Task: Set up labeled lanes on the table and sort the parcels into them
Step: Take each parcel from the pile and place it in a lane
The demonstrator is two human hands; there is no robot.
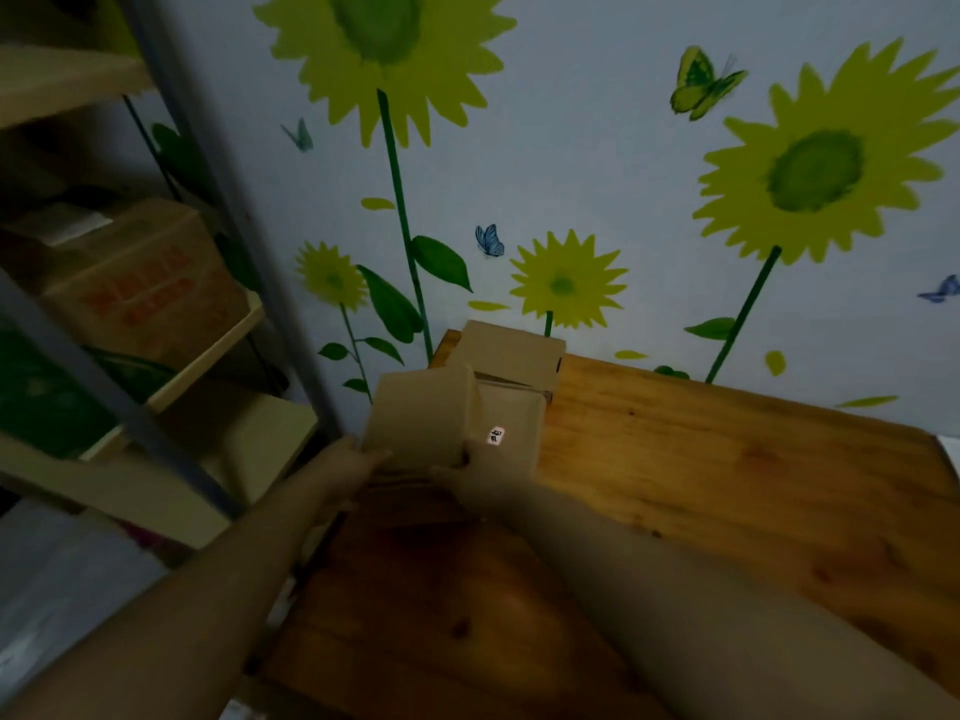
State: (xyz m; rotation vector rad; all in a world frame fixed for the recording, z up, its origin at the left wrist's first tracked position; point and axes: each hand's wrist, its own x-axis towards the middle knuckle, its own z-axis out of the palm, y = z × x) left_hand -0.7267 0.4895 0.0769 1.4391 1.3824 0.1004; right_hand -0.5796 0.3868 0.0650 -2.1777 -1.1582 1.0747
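Observation:
A plain brown cardboard parcel [418, 415] is at the far left corner of the wooden table [727, 459]. My left hand [358, 459] grips its left near edge and my right hand [467, 472] holds its right near edge. Just right of it sits another brown parcel [511, 433] with a small white label [496, 435] on top. A third cardboard box [514, 350] stands behind them against the wall. The light is dim and the fingers are partly hidden under the box.
A metal shelving rack [171, 314] stands left of the table, with a printed cardboard box [135, 283] on one shelf. The wall behind has sunflower and butterfly stickers. A white object's corner [950, 449] shows at the table's right edge.

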